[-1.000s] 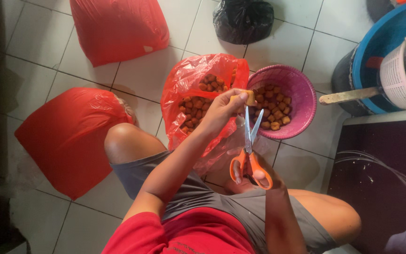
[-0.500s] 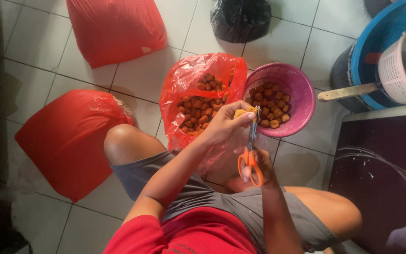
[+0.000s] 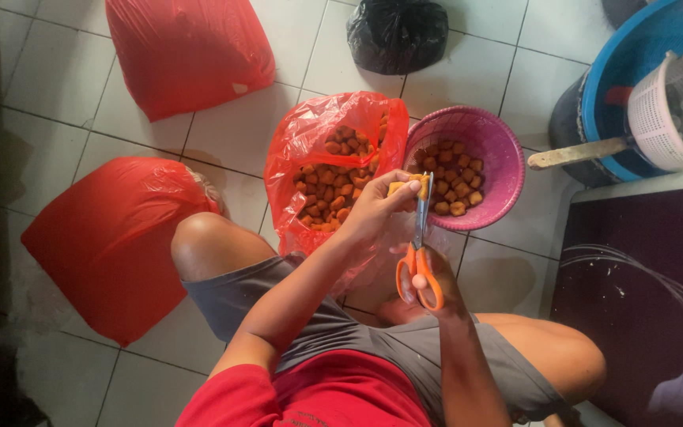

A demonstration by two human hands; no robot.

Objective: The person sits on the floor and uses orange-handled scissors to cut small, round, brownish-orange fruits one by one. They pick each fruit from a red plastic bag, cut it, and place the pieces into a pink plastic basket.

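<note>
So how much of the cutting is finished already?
Some is done: the pink basket already holds a layer of orange-brown pieces. In hand now: the left hand holds one piece at the blades of the orange-handled scissors, worked by the right hand. Left: the open red bag holds many more, and two closed red bags lie nearby, contents hidden.

open bag point(image 3: 333, 170): left of basket point(image 3: 499, 154), touching
tied bags point(image 3: 187, 51): further left
tub point(image 3: 634, 87): right of basket

Three red bags point(image 3: 187, 51), one black bag point(image 3: 397, 33), one pink basket point(image 3: 499, 138), one scissors point(image 3: 420, 253).
</note>
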